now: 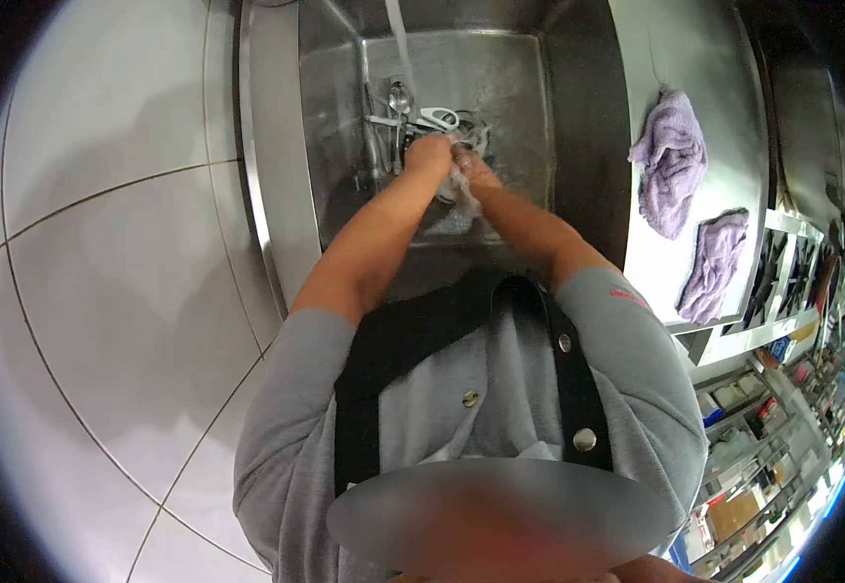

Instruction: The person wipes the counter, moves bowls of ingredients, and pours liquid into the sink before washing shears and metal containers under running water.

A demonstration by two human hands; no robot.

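Observation:
Both hands are low inside a steel sink [515, 73], close together. My left hand [429, 155] is closed like a fist, its grip hidden from above. Beside it, my right hand [476, 169] is curled and slightly blurred, with something whitish and wet between and below the hands that I cannot make out. Just beyond them lies a white-handled utensil [439, 119]. A metal spoon [399, 97] and other thin cutlery rest on the sink floor to the left. Water [398, 39] streams down from the top of the view.
Two purple cloths, one farther away [673, 160] and one nearer [714, 264], lie on the steel counter [651, 49] right of the sink. White tiles [102, 243] fill the left side. Shelves with assorted items [743, 428] stand at the lower right.

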